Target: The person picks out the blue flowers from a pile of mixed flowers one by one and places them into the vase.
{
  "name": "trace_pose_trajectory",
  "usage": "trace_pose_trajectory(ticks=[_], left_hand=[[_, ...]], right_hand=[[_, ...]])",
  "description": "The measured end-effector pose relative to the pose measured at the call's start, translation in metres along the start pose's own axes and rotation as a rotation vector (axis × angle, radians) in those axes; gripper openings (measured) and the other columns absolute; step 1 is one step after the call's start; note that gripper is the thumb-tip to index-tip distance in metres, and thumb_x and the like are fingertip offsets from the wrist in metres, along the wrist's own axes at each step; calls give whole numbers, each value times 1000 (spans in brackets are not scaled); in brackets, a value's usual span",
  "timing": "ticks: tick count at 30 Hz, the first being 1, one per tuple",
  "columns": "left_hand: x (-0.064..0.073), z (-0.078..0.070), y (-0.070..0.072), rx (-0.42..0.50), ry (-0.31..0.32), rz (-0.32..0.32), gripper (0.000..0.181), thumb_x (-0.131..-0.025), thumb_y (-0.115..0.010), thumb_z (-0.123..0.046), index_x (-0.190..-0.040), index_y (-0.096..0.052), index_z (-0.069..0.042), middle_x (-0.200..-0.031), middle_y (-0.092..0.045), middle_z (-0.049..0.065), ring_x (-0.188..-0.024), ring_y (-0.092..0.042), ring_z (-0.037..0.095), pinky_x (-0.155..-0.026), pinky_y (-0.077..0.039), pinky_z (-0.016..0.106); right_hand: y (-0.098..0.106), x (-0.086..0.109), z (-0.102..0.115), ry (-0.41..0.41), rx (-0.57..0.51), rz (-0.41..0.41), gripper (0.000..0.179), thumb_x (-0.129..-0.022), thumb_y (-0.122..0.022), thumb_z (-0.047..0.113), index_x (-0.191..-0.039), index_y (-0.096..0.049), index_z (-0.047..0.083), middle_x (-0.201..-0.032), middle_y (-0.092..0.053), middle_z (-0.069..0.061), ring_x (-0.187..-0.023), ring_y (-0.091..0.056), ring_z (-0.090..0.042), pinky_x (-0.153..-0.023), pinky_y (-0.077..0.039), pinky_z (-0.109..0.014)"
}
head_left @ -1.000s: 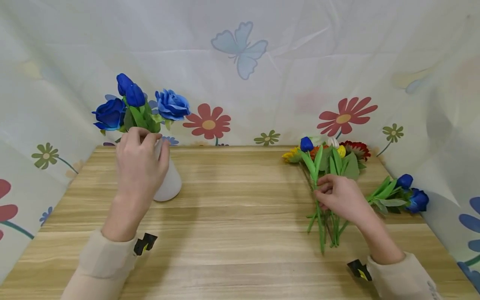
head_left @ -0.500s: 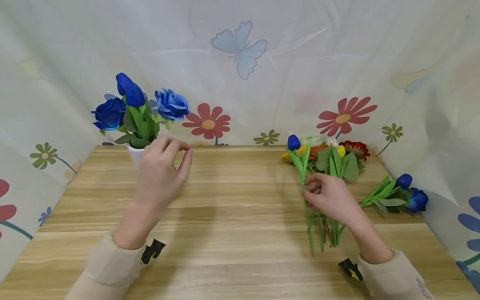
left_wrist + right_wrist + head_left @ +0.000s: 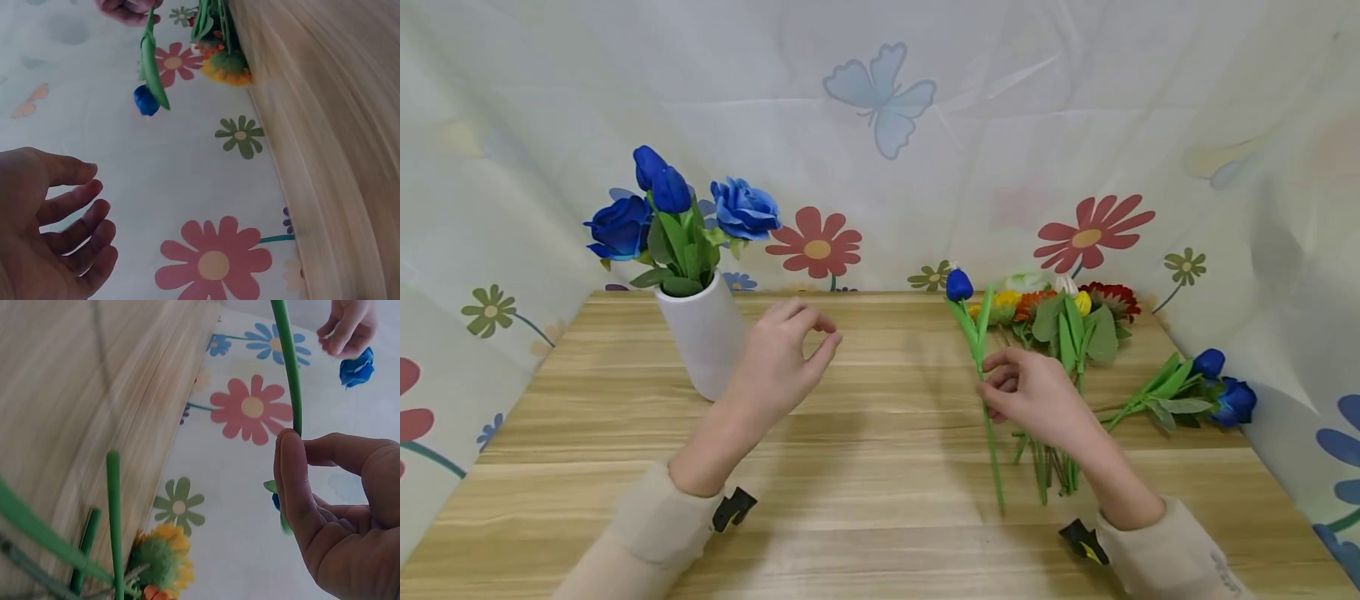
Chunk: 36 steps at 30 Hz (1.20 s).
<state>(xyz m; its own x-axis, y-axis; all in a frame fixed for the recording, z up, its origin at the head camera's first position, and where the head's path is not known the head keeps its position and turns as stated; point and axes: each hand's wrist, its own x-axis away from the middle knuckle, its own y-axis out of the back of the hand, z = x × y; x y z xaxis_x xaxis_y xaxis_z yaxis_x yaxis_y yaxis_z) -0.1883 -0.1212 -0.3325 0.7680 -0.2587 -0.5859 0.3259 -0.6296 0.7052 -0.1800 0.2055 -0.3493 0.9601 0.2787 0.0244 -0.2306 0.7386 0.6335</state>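
My right hand [image 3: 1037,398] pinches the green stem of a blue tulip [image 3: 958,285] between thumb and fingertips. Its bloom points away, and in the right wrist view the stem [image 3: 289,369] runs up from the fingertips. My left hand [image 3: 786,354] is in the air right of the white vase [image 3: 696,329], fingers loosely bent around nothing, as the left wrist view also shows. Standing in the vase are two blue tulips [image 3: 670,190], a dark blue rose [image 3: 619,227] and a lighter blue rose [image 3: 745,208].
On the right of the wooden table [image 3: 880,500] lies a pile of flowers, including a yellow flower [image 3: 1003,307], a dark red flower [image 3: 1112,298] and a yellow tulip [image 3: 1082,302]. Farther right lie a blue tulip [image 3: 1209,362] and a blue rose [image 3: 1234,402]. A printed curtain [image 3: 985,100] stands behind.
My left hand has come away from the vase's rim and moved right. My right hand has carried the pinched blue tulip left, away from the pile.
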Motion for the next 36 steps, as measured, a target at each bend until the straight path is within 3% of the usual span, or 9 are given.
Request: trace_pose_trajectory(ticks=[4,11,19,25,31,36], left_hand=[[1,-3,-9,40,9,36,9,-91,-79,-12,-94,-74,-6,-95,-68,5,-95,-64,25,-84,-55,40],[2,-9,-22,111,52,152,9,-93,-79,-18,-94,-76,-9,-92,-68,2,-86,-62,20,-77,-55,34],[2,-16,-35,223,89,246,10,-95,-77,-20,-98,-76,-10,-92,-68,-2,-85,-63,20,-76,-54,34],[4,-24,-45,290,84,284,12,-97,-75,-21,-102,-77,-10,-96,-70,-2,-88,-62,15,-80,-54,36],[3,-28,-52,368,75,303,18,-100,-71,-23,-109,-77,-8,-97,-70,-4,-88,-63,8,-77,-55,29],[2,-29,-53,462,105,303,18,-102,-68,-20,-112,-75,-8,-96,-71,-5,-84,-64,7,-75,-56,29]], right_hand=[[-8,0,4,27,-13,1,28,-96,-69,6,-119,-62,-8,-89,-72,-13,-69,-72,-27,-65,-61,-40],[-26,-1,13,105,-61,-12,27,-95,-71,4,-118,-62,-6,-87,-71,-7,-68,-71,-21,-63,-60,-36],[-38,-2,21,124,-104,10,26,-95,-71,3,-118,-63,-5,-84,-71,-5,-67,-71,-23,-63,-61,-41],[-46,-3,24,184,-118,-20,23,-94,-72,2,-115,-64,-6,-84,-72,-7,-65,-70,-19,-60,-59,-32],[-53,-3,30,214,-150,-28,22,-94,-72,2,-113,-64,-6,-84,-72,-6,-66,-70,-17,-60,-60,-36],[-57,-1,33,220,-177,-17,21,-95,-71,1,-114,-63,-5,-85,-72,-6,-67,-71,-16,-61,-61,-40]])
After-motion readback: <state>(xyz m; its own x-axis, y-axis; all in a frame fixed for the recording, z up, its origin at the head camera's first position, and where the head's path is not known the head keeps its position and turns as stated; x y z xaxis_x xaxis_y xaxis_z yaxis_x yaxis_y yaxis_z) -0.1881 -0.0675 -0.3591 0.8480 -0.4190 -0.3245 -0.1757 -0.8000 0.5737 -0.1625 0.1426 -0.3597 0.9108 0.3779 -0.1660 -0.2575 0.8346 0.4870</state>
